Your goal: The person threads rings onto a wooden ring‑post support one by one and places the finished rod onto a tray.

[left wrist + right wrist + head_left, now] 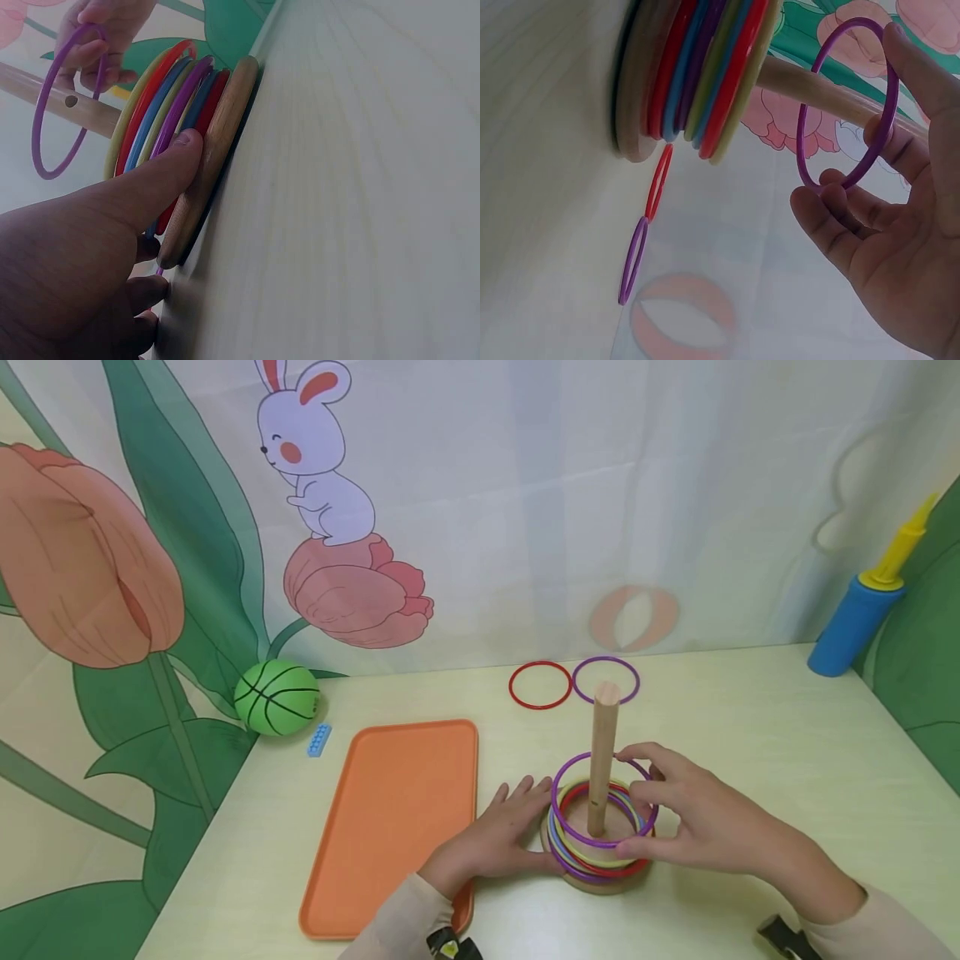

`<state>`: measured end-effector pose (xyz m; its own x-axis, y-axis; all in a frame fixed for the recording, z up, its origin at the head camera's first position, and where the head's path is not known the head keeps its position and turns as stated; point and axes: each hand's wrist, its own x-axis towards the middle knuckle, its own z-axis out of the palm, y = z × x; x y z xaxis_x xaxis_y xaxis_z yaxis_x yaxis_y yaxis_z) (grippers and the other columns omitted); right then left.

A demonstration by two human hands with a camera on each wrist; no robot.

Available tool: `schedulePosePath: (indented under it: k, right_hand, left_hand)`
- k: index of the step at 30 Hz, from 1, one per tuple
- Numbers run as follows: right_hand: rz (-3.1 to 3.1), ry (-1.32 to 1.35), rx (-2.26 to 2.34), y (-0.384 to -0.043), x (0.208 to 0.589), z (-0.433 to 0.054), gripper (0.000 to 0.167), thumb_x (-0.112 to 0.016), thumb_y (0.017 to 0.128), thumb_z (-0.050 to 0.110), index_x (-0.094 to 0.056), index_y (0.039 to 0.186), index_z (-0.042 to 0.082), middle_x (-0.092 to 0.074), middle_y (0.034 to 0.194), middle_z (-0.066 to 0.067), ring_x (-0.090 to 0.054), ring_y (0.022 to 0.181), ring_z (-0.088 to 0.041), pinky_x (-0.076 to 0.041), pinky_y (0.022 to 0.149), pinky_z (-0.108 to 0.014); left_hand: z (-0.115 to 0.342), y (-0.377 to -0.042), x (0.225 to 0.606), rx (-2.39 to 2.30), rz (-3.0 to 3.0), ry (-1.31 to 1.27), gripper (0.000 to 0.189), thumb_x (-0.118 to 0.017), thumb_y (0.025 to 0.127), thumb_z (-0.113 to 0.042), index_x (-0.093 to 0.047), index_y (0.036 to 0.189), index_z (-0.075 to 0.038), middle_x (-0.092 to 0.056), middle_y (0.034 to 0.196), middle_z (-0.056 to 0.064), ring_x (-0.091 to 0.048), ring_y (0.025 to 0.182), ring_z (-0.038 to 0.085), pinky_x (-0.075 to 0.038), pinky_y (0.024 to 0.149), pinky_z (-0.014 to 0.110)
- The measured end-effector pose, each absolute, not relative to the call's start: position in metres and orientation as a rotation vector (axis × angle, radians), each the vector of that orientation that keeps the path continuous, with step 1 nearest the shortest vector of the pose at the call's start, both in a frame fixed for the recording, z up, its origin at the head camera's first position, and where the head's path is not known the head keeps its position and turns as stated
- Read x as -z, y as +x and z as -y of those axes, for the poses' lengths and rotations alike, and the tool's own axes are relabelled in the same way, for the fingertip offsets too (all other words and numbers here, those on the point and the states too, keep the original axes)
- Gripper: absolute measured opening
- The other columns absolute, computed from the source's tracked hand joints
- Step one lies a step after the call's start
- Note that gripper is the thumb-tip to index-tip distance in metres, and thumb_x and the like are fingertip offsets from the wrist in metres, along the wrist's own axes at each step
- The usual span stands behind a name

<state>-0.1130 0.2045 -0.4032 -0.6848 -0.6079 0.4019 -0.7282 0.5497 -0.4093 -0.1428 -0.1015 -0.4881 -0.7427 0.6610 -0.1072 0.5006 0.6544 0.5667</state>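
A wooden stand with a round base and an upright peg is on the table. Rings in red, blue, purple and yellow-green lie stacked round the peg on the base. My right hand pinches a purple ring between thumb and fingers. This ring encircles the peg above the stack, apart from it in both wrist views. My left hand holds the left side of the stand, its thumb on the edges of the base and lower rings, its other fingers partly hidden.
Behind the stand lie a red ring and another purple ring. An orange tray is left of the stand. Farther left are a green ball and a small light-blue block. A blue-and-yellow pump stands at the back right.
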Motion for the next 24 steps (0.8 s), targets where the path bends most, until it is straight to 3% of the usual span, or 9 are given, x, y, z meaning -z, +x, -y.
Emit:
schedulePosePath:
  k: [11, 19, 24]
  right_hand:
    - [2.669, 1.148, -0.830, -0.114, 0.410, -0.203, 0.038, -0.085, 0.082, 0.061, -0.055, 0.074, 0.038, -0.058, 0.138, -0.002, -0.065, 0.109, -0.021, -0.053, 0.075, -0.028]
    - [2.721, 1.185, -0.863, -0.114, 0.415, -0.203, 0.035, -0.083, 0.083, 0.061, -0.058, 0.076, 0.037, -0.049, 0.113, 0.009, -0.052, 0.087, -0.006, -0.046, 0.065, -0.020]
    - [2.719, 1.204, -0.861, -0.115, 0.420, -0.202, 0.038, -0.084, 0.082, 0.061, -0.057, 0.075, 0.036, -0.042, 0.100, 0.015, -0.044, 0.080, -0.003, -0.042, 0.063, -0.019]
  left_hand:
    - [0.102, -0.142, 0.488, -0.771, -2.555, 0.928, 0.097, -0.080, 0.090, -0.054, -0.032, 0.167, -0.022, -0.023, 0.175, 0.004, -0.011, 0.163, 0.031, -0.004, 0.131, 0.055]
    - [0.103, -0.143, 0.489, -0.763, -2.562, 0.942, 0.096, -0.079, 0.091, -0.056, -0.031, 0.168, -0.023, -0.023, 0.175, 0.005, -0.011, 0.163, 0.030, -0.004, 0.131, 0.055]
    - [0.103, -0.143, 0.488, -0.759, -2.566, 0.940, 0.098, -0.079, 0.090, -0.057, -0.030, 0.168, -0.023, -0.023, 0.174, 0.005, -0.011, 0.163, 0.030, -0.004, 0.131, 0.054]
